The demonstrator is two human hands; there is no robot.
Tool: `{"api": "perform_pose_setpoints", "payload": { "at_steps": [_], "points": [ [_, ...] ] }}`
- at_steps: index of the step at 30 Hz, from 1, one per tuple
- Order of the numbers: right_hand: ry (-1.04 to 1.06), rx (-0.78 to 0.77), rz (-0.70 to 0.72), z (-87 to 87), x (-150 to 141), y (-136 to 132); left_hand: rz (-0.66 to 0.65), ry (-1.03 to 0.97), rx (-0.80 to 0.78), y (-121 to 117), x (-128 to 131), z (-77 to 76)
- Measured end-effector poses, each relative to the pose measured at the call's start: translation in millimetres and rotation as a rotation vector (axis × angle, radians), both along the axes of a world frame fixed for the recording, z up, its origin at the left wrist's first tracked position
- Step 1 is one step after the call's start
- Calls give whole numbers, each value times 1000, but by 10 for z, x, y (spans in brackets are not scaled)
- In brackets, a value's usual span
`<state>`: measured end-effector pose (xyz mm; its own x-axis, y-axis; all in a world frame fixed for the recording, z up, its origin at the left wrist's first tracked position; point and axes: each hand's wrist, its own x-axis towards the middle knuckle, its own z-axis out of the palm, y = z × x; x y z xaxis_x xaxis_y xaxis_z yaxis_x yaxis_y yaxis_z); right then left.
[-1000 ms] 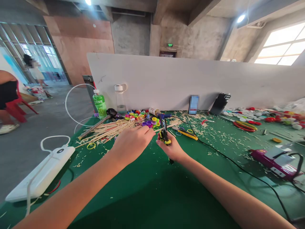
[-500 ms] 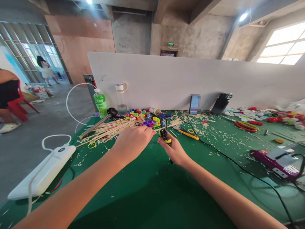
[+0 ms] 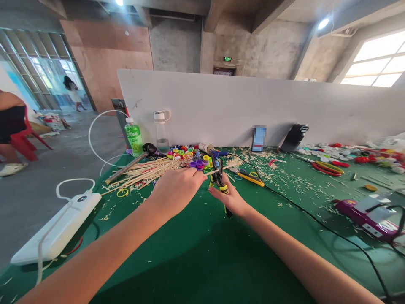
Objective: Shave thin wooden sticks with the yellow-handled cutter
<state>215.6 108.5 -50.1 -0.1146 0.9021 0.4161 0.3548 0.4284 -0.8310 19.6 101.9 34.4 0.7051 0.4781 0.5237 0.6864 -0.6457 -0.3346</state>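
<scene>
Pliers are gripped in the right hand; the left hand pinches a stick by their jaws, over the tabletop. Looks like lining up; squeezing would need steady hands.

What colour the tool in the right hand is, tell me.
The tool is black and yellow; head view.

Concrete wall, beams overhead; lamps lit; bright window right; grey floor, red chair left; white panel behind green table.
</scene>
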Motion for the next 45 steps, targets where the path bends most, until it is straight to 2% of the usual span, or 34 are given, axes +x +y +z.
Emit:
{"api": "perform_pose_setpoints", "payload": {
  "at_steps": [3,9,16,26,37,45],
  "points": [
    [65,-113,97,-45,12,33,-1,12,-15,-9,6,-3],
    [68,-36,54,-120,6,91,-6,4,-9,-41,16,3],
    [70,-22,64,-93,1,61,32,20,-20,-66,17,46],
    [140,-101,138,-89,22,25,32,-5,-48,-38,28,45],
    [25,32,37,-77,-8,70,58,30,-88,-56,13,66],
    [11,39,33,-36,-15,69,44,24,-89,-85,2,65]
  ]
}}
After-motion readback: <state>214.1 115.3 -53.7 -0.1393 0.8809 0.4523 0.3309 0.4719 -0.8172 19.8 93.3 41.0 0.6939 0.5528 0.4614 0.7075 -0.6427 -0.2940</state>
